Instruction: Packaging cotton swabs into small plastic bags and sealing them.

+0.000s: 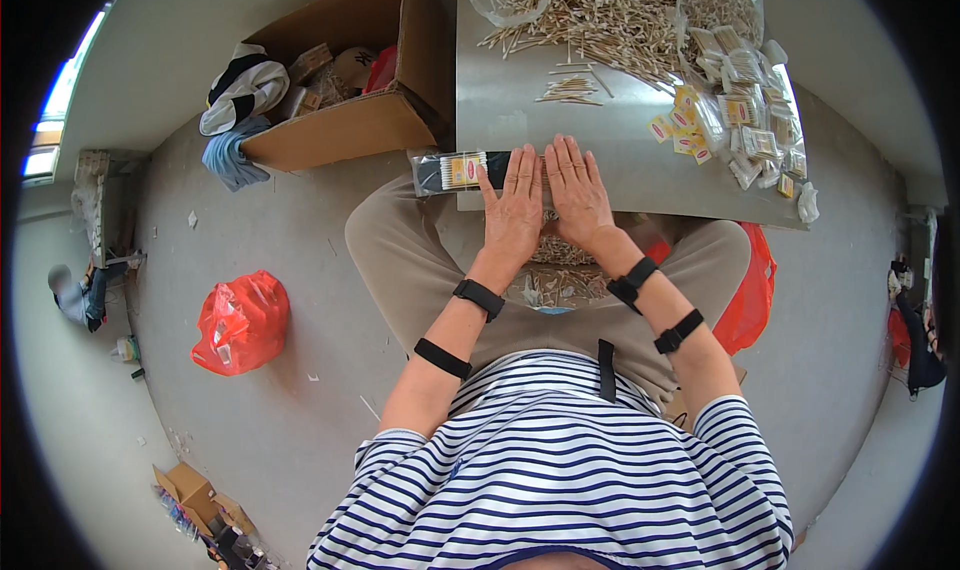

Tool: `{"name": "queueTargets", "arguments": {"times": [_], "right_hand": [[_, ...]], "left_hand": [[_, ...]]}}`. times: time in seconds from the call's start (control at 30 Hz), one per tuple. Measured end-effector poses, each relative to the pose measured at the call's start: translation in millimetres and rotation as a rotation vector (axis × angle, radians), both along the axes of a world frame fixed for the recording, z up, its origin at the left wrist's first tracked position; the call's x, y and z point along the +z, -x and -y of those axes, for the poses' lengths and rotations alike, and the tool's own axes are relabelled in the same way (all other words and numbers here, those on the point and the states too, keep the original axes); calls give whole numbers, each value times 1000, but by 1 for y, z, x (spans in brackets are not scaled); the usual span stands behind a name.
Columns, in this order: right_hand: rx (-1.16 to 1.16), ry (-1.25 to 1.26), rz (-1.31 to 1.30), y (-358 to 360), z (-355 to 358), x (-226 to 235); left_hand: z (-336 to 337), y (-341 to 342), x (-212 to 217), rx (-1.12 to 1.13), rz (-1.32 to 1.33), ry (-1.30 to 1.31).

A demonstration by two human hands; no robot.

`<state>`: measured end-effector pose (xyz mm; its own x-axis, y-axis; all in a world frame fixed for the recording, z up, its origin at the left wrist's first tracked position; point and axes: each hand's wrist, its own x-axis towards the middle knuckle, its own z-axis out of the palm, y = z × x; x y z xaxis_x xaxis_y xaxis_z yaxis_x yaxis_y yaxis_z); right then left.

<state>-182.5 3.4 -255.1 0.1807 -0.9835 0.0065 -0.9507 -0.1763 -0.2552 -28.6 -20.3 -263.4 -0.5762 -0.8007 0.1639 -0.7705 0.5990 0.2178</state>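
Note:
My left hand [515, 200] lies flat with its fingers stretched forward over the near edge of a metal table. Beside it, nearly touching, my right hand [580, 190] is held the same way, fingers straight and nothing visibly gripped. A clear flat pack of cotton swabs [462, 172] with a yellow and red label lies just left of my left hand, its right end meeting the thumb. Whether the thumb presses on it, I cannot tell. Ahead of the hands, several loose cotton swabs [572, 90] lie on the tabletop. Anything beneath my palms is hidden.
A large heap of cotton swabs [610, 15] covers the table's far side. Filled packs [745, 110] and yellow label cards [682, 130] pile up at right. An open cardboard box [340, 130] stands left, a red plastic bag [242, 322] on the floor. Other people sit farther off.

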Motion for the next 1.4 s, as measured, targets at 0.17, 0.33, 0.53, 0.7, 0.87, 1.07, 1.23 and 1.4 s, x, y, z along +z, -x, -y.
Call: {"name": "queueTargets", "arguments": {"times": [0.17,0.33,0.53,0.7,0.87,1.07,1.23,1.4], "right_hand": [[-97,83,-73,-10,0,-20],[-113,86,6,-13,-1,-19],[-146,59,43,-26,2,-10],[-130,91,-35,-31,4,-18],[-146,58,61,-26,2,-17],[-156,64,77,-33,3,-8],[-173,60,28,-42,6,-9],[-163,33,12,-55,12,-9]], "left_hand": [[6,-10,1,-5,55,-23],[14,-15,1,41,81,-29],[11,-6,-11,67,123,48],[11,-7,-14,88,188,90],[14,-12,19,54,137,-103],[59,-77,9,262,-219,-48],[96,-80,-8,449,-255,-35],[109,-72,-23,464,-174,-177]]}}
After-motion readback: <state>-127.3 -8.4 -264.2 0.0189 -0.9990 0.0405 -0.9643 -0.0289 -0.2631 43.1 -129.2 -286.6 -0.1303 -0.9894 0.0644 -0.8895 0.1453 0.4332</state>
